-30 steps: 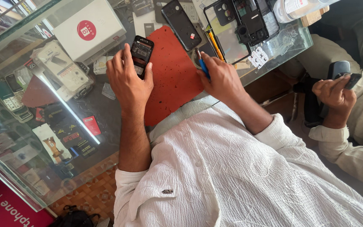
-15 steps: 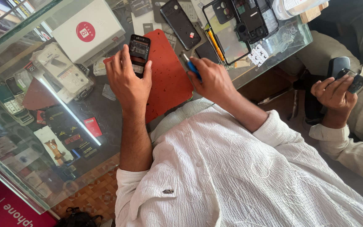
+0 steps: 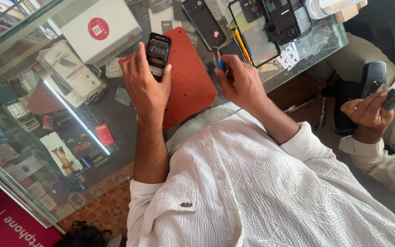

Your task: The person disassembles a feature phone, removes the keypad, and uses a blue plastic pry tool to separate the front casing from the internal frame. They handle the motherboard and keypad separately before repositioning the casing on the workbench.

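My left hand (image 3: 145, 84) grips a small opened black phone (image 3: 157, 52), its inner parts showing, and holds it upright over a red work mat (image 3: 189, 84) on the glass counter. My right hand (image 3: 241, 82) is closed around a small tool with a blue handle (image 3: 219, 61), just right of the mat's far edge. The two hands are apart, with the mat between them.
A white box with a red disc (image 3: 99, 29) sits at the back left. Black phone shells (image 3: 204, 23) and frames (image 3: 277, 20), plus an orange-handled tool (image 3: 242, 45), lie behind the mat. Phones fill the glass case (image 3: 33, 119) below. Another person's hand (image 3: 369, 112) holds a dark phone at right.
My left hand has lifted the phone slightly toward the mat's middle. My right hand has pulled the blue tool back from the far counter, closer to the mat.
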